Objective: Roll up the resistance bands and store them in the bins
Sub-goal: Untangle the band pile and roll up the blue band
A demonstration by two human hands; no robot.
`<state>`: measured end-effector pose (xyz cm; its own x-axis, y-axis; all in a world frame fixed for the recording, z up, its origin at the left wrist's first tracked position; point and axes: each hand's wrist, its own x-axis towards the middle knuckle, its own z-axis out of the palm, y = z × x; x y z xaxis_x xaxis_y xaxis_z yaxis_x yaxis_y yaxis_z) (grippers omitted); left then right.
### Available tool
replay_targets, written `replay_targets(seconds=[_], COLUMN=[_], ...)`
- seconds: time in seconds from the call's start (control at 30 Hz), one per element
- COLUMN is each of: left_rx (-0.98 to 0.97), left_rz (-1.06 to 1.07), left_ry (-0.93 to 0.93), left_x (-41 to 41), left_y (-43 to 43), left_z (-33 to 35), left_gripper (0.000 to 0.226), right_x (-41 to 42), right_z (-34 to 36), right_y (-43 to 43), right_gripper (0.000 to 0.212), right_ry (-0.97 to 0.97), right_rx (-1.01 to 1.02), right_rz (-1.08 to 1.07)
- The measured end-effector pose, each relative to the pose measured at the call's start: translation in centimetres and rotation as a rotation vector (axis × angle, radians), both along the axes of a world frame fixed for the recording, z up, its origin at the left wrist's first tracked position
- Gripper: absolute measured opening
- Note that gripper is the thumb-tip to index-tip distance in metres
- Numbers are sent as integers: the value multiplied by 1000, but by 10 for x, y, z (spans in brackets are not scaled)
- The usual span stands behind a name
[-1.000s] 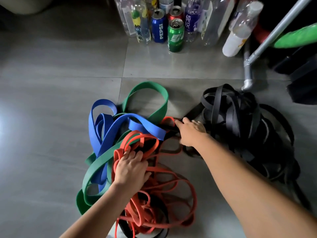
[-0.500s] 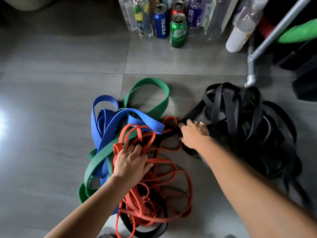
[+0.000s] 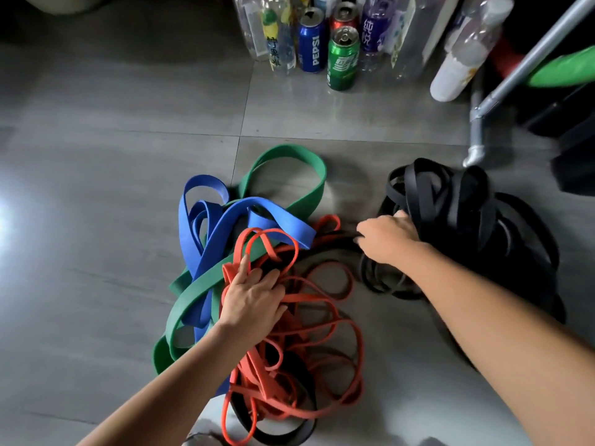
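Reads PEPSI, in white running vertically, on the blue can [image 3: 310,43]. Reads 纯悦, in white, on the purple-labelled bottle [image 3: 373,29]. Dark Chinese characters down the clear bottle [image 3: 275,51], only partly legible. White lettering on the green can [image 3: 343,62], unreadable.

The orange bands [image 3: 257,378] sprawl over grey floor tiles [image 3: 96,188]. Left of them are blue bands [image 3: 273,217] and a green band [image 3: 193,300], and right of them a black heap [image 3: 450,214]. Beyond them stand a blue can [image 3: 310,43] and a green can [image 3: 343,59], possibly white-lettered.
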<state>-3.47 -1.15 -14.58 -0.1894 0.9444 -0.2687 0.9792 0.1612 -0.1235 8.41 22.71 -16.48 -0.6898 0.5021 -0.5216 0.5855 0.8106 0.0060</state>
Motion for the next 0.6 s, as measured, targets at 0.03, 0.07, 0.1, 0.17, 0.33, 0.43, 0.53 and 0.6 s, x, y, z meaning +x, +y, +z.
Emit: replay_targets(seconds=[0.03, 0.07, 0.1, 0.17, 0.33, 0.43, 0.53, 0.6], left_rx=[11, 32, 51, 69, 240, 254, 262, 232], left_rz=[-12, -26, -42, -83, -116, -42, 37, 70], left_ry=[3, 6, 6, -14, -165, -158, -116, -118], left_x=[1, 3, 4, 7, 13, 6, -9, -15], left_y=[2, 5, 8, 15, 25, 15, -5, -12], left_z=[1, 3, 6, 12, 24, 23, 19, 17], left_gripper=[24, 22, 20, 20, 42, 46, 44, 43], right_x=[4, 8, 10, 16, 24, 39, 63, 68], right_z=[7, 14, 22, 39, 68, 67, 57, 45], right_y=[7, 13, 20, 32, 48, 55, 57, 43], right_gripper=[24, 28, 30, 32, 38, 29, 28, 23], right_ry=[21, 35, 44, 59, 106, 141, 103, -54], right_rx=[19, 31, 34, 23, 22, 94, 93, 106], right_rz=[-8, -14, -22, -76, -222, -376, -511, -461])
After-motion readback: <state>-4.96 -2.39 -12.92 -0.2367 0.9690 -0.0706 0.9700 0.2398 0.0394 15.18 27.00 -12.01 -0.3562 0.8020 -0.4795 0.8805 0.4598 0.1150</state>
